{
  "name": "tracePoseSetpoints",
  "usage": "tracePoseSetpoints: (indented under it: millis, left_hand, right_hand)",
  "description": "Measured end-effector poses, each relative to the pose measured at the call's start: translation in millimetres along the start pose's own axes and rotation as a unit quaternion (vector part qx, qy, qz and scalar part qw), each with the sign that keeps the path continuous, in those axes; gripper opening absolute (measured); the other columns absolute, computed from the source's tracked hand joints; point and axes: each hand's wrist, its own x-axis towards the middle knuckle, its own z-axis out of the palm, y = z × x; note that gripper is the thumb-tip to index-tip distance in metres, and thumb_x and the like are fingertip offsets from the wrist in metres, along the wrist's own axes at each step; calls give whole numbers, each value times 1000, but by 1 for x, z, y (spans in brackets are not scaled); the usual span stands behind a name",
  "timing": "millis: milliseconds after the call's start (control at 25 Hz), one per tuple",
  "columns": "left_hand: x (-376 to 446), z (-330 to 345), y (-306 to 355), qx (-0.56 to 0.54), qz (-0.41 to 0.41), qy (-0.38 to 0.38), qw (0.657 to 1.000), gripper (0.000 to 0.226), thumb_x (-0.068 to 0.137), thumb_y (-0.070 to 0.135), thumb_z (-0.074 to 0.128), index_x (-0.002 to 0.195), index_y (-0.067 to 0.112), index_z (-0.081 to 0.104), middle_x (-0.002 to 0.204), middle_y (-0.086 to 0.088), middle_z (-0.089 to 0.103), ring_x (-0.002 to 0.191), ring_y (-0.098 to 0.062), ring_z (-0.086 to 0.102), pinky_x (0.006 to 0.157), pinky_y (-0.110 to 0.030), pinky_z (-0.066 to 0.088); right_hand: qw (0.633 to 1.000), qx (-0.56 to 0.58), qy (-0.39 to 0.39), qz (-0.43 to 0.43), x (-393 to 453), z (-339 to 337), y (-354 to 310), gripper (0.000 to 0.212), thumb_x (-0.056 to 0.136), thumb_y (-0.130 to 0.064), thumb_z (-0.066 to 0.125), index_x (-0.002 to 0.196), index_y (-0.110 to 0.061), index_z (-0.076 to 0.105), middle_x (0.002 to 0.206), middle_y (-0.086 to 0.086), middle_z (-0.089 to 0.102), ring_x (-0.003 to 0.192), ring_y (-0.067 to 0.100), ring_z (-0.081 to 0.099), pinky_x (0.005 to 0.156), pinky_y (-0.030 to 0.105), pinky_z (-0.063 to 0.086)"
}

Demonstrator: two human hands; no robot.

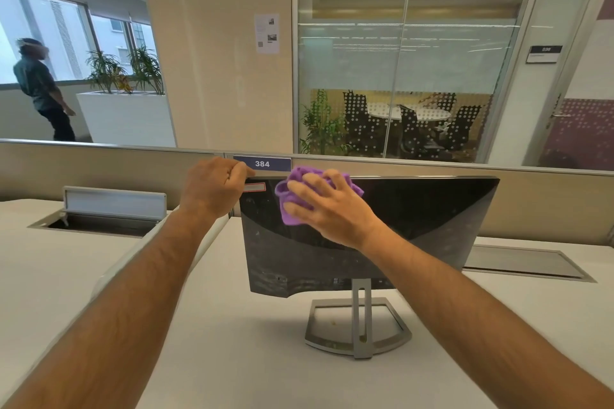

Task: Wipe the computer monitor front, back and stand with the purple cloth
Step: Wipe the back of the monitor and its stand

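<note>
A black computer monitor (415,219) stands on a grey metal stand (360,325) on the white desk, its glossy dark back panel turned toward me. My left hand (216,188) grips the monitor's top left corner, fingers curled over the edge. My right hand (327,209) presses a crumpled purple cloth (292,196) against the upper left part of the panel, fingers spread over the cloth. A small red-bordered sticker (254,188) sits near that corner.
A beige partition (548,202) with a blue label "384" (261,164) runs behind the monitor. An open cable hatch (109,209) lies at left, a shut one (525,262) at right. A person (41,90) walks far left by planters; glass meeting room beyond.
</note>
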Motion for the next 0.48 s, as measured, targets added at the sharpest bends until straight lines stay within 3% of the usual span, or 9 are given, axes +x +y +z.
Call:
tracePoseSetpoints:
  millis: [80,120,240,280,400,480]
  left_hand:
    - [0,0,1,-1,-3,5,1000,61,92,52,26,103,18,76,103,1,74,74,-16,60,54,-14,39]
    - [0,0,2,-2,-2,6,1000,61,92,51,26,102,18,76,102,0,74,73,-16,60,53,-14,38]
    - [-1,-2,5,-4,2,3,1000,60,92,48,26,100,16,76,99,0,74,73,-16,60,52,-14,37]
    - [-1,-3,6,-4,2,3,1000,61,92,48,26,100,16,77,98,-1,74,72,-16,60,52,-14,36]
    - [-1,-5,8,-8,1,4,1000,62,91,47,25,97,15,78,90,-2,74,69,-16,58,52,-15,36]
    - [-2,-6,12,-12,6,2,1000,62,91,45,25,96,14,78,90,-4,75,70,-17,58,52,-16,37]
  right_hand:
    - [991,35,34,122,7,-2,0,52,86,-25,70,135,-23,52,145,11,47,131,36,43,101,54,40]
    - [994,28,33,99,9,-2,-2,52,86,-25,70,135,-23,52,145,11,47,131,36,43,101,55,40]
    - [995,-1,-12,-96,4,1,-10,58,81,-24,76,134,-23,52,145,12,47,132,38,42,103,59,41]
    - [995,-5,-18,-97,5,-1,-10,59,80,-24,77,134,-23,53,145,12,47,132,38,43,103,59,41]
    - [998,24,8,62,16,-5,-8,54,84,-26,74,134,-22,53,144,12,48,130,37,44,101,56,41]
    - [1000,6,9,18,18,-3,-12,55,83,-26,74,134,-23,53,145,12,47,131,37,43,102,57,41]
